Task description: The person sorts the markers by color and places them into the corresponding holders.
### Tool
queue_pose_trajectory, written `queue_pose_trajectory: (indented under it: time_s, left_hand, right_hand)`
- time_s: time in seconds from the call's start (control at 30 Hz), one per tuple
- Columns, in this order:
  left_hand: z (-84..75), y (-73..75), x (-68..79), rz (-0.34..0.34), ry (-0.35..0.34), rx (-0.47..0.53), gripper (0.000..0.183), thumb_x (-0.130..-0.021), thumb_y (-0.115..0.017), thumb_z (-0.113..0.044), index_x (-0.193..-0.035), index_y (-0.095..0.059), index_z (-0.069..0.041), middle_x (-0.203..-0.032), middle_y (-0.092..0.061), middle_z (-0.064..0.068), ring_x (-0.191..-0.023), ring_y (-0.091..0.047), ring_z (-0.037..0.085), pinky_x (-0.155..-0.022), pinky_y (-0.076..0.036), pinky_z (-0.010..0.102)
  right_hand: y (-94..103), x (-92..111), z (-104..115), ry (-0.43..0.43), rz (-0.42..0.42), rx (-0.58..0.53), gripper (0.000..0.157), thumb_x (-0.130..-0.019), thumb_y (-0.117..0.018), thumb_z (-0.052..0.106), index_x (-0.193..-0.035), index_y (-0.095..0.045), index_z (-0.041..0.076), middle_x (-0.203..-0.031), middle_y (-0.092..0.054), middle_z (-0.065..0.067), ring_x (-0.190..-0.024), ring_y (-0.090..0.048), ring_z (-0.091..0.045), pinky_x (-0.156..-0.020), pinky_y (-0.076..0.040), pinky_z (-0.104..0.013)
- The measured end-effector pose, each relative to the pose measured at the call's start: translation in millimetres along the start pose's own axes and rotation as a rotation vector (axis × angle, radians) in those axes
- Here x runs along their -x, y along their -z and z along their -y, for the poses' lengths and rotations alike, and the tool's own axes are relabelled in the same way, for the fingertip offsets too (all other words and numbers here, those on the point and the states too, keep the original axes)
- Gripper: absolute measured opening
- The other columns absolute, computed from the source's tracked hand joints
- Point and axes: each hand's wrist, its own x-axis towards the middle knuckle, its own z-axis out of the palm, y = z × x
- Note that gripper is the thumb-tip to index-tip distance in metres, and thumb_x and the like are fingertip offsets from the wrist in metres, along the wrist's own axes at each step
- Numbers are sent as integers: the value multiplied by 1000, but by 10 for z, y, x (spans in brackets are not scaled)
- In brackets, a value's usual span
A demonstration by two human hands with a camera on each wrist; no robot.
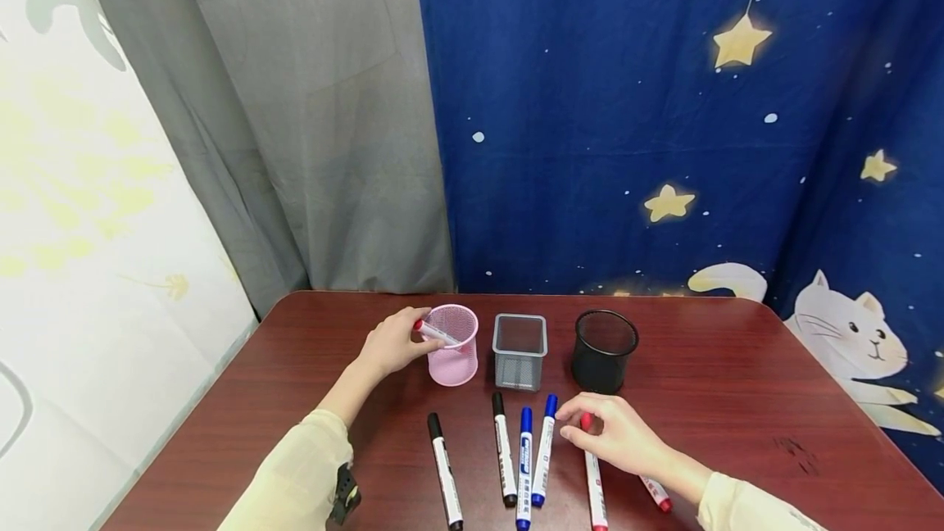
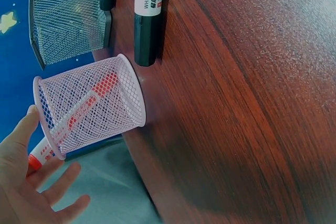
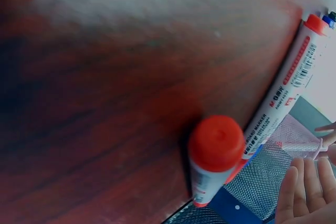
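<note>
My left hand point(image 1: 392, 342) is at the rim of the pink mesh cup point(image 1: 453, 369), with fingers spread and thumb by the rim in the left wrist view. A red whiteboard marker point(image 2: 81, 111) leans inside that cup, its red end poking out beside my fingers. Over the table, my right hand point(image 1: 618, 435) hovers with loosely bent fingers and nothing between them. Below it lies another red marker point(image 1: 594, 486), partly covered by the hand in the head view. A further red marker point(image 1: 655, 493) is half hidden under my right forearm.
A grey square mesh holder point(image 1: 519, 367) and a black round mesh cup point(image 1: 601, 367) stand right of the pink cup. Nearer lie a black marker point(image 1: 445, 469), a second black marker point(image 1: 505, 453), a blue marker point(image 1: 524, 465) and another blue marker point(image 1: 544, 453). Curtains hang behind the table.
</note>
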Motion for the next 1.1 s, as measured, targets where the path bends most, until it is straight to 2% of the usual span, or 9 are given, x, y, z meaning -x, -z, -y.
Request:
queue_pose_trajectory:
  time_s: [0.23, 0.43, 0.53, 0.73, 1.0, 1.1]
  left_hand:
    - [-14, 1, 10, 7, 4, 7, 63, -74, -72, -42, -124, -55, -8, -112, -59, 7, -98, -57, 27, -74, -45, 50]
    - [9, -11, -4, 13, 6, 5, 62, -74, -72, -43, -124, -55, -9, -112, -59, 7, -98, -56, 27, -73, -45, 51]
    - [3, -8, -5, 12, 3, 4, 63, -74, -72, -42, -124, -55, -9, -112, -59, 8, -98, -56, 27, -73, -45, 51]
    - [-5, 2, -1, 11, 5, 1, 63, -74, -72, -43, -124, -55, -9, -113, -59, 9, -99, -56, 28, -74, -45, 51]
    - [-1, 1, 0, 8, 6, 7, 64, -74, -72, -42, -124, -55, -7, -114, -59, 9, -100, -56, 28, -75, -45, 51]
    - [-5, 2, 3, 10, 9, 11, 64, -74, -72, -42, -124, -55, -7, -114, -59, 9, -101, -56, 28, -76, -45, 51]
  right_hand:
    - [44, 145, -40, 55, 58, 22, 16, -79, -71, 11, -92, -64, 16, -81, -60, 12, -59, -49, 0, -51, -42, -14]
    - [109, 240, -40, 44, 133, 95, 17, -79, -71, 13, -93, -65, 19, -80, -54, 17, -61, -46, 0, -52, -38, -13]
    - [139, 263, -35, 66, 164, 146, 19, -78, -69, 10, -95, -65, 20, -82, -56, 15, -66, -47, -1, -55, -38, -14]
    - [159, 279, -41, 176, 199, 228, 29, -74, -66, 2, -94, -65, 23, -88, -58, 15, -76, -51, 0, -65, -43, -17]
    - [151, 309, -89, 354, 234, 292, 39, -65, -59, -6, -92, -62, 21, -92, -55, 14, -87, -51, 1, -71, -44, -16]
    - [141, 320, -97, 391, 244, 306, 39, -64, -59, -6, -93, -62, 21, -93, -55, 14, -89, -51, 0, -72, -44, -15]
